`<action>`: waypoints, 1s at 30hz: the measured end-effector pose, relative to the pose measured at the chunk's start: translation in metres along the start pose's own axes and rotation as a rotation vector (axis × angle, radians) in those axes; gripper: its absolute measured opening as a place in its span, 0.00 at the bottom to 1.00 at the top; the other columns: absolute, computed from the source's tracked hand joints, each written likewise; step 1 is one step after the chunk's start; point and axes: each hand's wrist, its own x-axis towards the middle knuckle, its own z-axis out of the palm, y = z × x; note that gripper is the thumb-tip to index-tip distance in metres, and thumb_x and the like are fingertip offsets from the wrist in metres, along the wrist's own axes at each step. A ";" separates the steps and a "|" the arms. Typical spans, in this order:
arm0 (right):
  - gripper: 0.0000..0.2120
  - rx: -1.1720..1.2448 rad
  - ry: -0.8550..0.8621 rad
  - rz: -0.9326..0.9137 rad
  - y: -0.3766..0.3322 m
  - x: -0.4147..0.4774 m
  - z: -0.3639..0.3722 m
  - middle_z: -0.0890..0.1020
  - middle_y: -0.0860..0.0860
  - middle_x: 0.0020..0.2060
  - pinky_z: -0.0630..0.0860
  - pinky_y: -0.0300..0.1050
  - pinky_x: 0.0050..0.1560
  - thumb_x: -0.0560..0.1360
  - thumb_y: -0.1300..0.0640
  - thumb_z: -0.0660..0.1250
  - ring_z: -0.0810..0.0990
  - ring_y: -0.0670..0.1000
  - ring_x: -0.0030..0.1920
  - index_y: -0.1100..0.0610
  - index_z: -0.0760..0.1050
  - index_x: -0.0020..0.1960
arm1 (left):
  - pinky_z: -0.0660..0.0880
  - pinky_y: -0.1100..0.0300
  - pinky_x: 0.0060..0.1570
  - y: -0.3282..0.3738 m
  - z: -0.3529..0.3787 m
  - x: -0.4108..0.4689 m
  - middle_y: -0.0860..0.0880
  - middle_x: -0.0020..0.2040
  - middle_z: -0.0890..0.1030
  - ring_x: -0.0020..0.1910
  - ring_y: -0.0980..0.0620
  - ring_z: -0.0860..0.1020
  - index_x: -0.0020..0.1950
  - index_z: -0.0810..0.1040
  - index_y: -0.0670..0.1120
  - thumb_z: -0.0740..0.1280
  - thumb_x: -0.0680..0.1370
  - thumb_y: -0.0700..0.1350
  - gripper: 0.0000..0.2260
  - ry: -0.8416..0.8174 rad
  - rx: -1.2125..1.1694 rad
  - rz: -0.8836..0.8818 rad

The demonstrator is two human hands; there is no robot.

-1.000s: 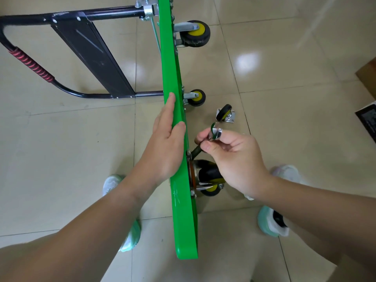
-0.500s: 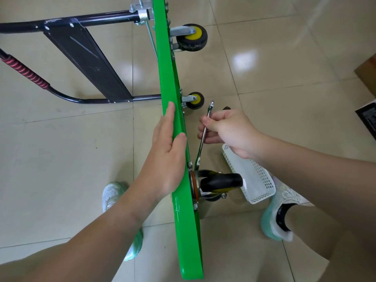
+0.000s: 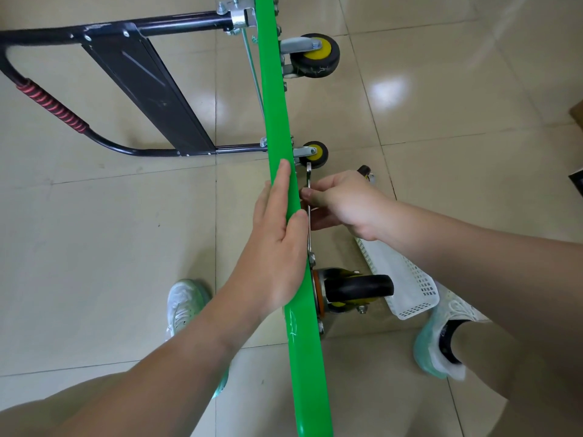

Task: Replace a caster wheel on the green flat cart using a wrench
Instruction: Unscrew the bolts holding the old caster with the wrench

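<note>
The green flat cart [image 3: 277,99] stands on its edge, deck running from the top of the view down to me. My left hand [image 3: 277,244] lies flat on the deck's upper edge, thumb over the wheel side. My right hand [image 3: 344,203] grips a silver wrench [image 3: 309,176], which lies close along the deck's underside with its lower end at a bolt [image 3: 311,257] of the near caster wheel [image 3: 356,288]. That caster is black with a yellow hub on an orange-rimmed plate. A loose caster [image 3: 364,170] lies on the floor beyond my right hand, mostly hidden.
Two fixed wheels [image 3: 315,55] [image 3: 314,153] stick out of the cart's far end. The black folded handle [image 3: 142,80] with a red grip lies to the left. A white plastic basket [image 3: 400,279] rests on the tiled floor under my right forearm. My shoes stand on both sides of the cart.
My right hand has swung the wrench away from me and in toward the deck, so it now lies almost flat against the underside. My left hand has stayed on the deck edge.
</note>
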 end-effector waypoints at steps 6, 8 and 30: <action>0.08 -0.056 0.103 -0.234 0.003 -0.036 0.002 0.88 0.49 0.41 0.83 0.56 0.55 0.79 0.60 0.69 0.87 0.52 0.46 0.51 0.85 0.46 | 0.47 0.82 0.65 0.000 0.001 0.000 0.58 0.84 0.51 0.81 0.67 0.47 0.84 0.46 0.62 0.53 0.87 0.44 0.29 0.007 -0.011 0.006; 0.12 -0.027 0.167 -0.299 0.008 -0.057 0.004 0.87 0.46 0.40 0.83 0.54 0.56 0.79 0.62 0.69 0.87 0.49 0.47 0.46 0.84 0.43 | 0.48 0.86 0.61 0.001 0.002 0.000 0.58 0.84 0.51 0.80 0.67 0.49 0.84 0.46 0.61 0.53 0.87 0.44 0.29 0.016 -0.003 0.007; 0.09 0.074 0.201 -0.345 0.005 -0.071 -0.030 0.87 0.50 0.40 0.84 0.47 0.49 0.79 0.66 0.68 0.87 0.54 0.47 0.54 0.82 0.46 | 0.46 0.75 0.72 0.004 0.002 -0.002 0.66 0.77 0.54 0.79 0.70 0.48 0.84 0.47 0.59 0.53 0.87 0.44 0.28 0.029 0.007 0.019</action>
